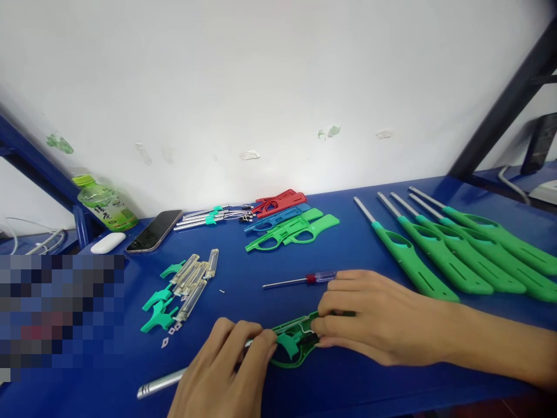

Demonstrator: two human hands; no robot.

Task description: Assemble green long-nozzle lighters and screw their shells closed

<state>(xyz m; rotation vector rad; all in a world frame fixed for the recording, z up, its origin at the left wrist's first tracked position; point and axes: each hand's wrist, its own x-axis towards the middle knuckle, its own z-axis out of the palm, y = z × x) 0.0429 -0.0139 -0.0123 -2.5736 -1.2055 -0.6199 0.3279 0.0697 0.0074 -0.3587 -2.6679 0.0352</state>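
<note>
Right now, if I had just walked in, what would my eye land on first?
Probably the five green lighters fanned out on the right of the blue table, their silver tubes pointing away from the person. Next, at the near side, the left hand and right hand hold an open green case with a teal trigger inside. A bright green bottle stands out at the far left.

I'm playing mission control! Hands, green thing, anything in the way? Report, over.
Left hand curled over silver tube. Right hand gripping open green casing, teal trigger inside. Screwdriver close beside right hand, possibly in the way.
</note>
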